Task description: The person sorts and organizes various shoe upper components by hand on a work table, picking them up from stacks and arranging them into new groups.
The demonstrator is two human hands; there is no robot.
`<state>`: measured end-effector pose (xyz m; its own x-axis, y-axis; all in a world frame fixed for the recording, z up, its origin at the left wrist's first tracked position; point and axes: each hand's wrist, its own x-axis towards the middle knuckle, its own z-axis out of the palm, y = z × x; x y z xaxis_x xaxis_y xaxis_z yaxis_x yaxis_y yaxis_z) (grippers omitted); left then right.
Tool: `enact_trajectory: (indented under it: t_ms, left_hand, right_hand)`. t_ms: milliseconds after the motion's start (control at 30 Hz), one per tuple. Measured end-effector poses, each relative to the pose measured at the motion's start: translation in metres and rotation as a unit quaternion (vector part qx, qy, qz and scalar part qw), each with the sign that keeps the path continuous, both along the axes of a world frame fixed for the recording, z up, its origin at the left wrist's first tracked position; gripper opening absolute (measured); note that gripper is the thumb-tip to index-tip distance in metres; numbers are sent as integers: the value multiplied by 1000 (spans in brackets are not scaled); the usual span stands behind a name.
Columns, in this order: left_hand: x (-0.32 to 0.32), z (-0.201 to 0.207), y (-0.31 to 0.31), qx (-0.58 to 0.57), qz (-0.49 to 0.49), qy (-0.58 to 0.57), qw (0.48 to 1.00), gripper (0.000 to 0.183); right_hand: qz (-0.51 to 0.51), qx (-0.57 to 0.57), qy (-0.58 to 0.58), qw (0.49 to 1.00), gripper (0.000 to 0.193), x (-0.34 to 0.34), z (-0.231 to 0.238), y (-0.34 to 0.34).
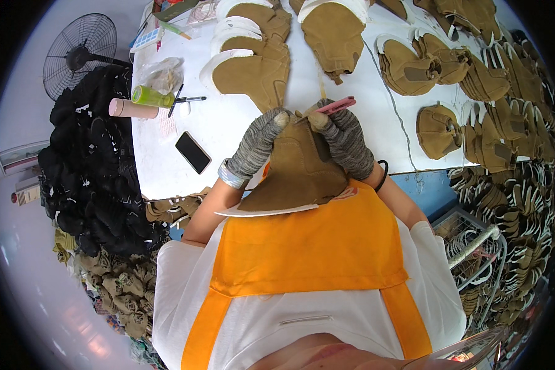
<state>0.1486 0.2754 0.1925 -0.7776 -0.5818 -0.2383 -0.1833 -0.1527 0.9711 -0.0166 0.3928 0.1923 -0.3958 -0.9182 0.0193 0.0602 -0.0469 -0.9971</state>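
Note:
A brown suede shoe upper (296,165) hangs between my hands in front of the orange apron, its white-lined edge lowest and nearest me. My left hand (253,145), in a grey fingerless glove, pinches the upper's far left corner. My right hand (346,139), gloved the same way, is closed around a slim pink-handled cutting tool (337,106). The tool's metal blade points left, lying at the upper's top edge between my thumbs. Whether it is a knife or snips I cannot tell. The right fingers also rest against the upper's dark side patch.
More brown uppers (333,38) lie stacked over the white table (357,92). At left are a phone (193,152), a green bottle (152,97), a pink cylinder (132,109) and pens. A fan (80,57), black shoe pieces (92,166) and a metal rack (475,246) stand around the table.

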Motion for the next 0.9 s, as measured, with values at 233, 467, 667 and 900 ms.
enact_trajectory:
  t_ms: [233, 467, 667, 900]
  left_hand:
    - [1, -1, 1, 22, 5, 16, 1000, 35]
    - [-1, -1, 3, 9, 14, 4, 1000, 35]
    - [-2, 7, 6, -10, 6, 11, 1000, 36]
    - [-2, -2, 6, -33, 12, -2, 999, 36]
  right_hand:
    - [5, 5, -21, 1000, 28, 0, 0, 0]
    - [22, 5, 10, 1000, 27, -1, 0, 1]
    - [2, -1, 6, 1000, 28, 0, 4, -1]
    - [15, 28, -26, 999, 29, -3, 10, 3]
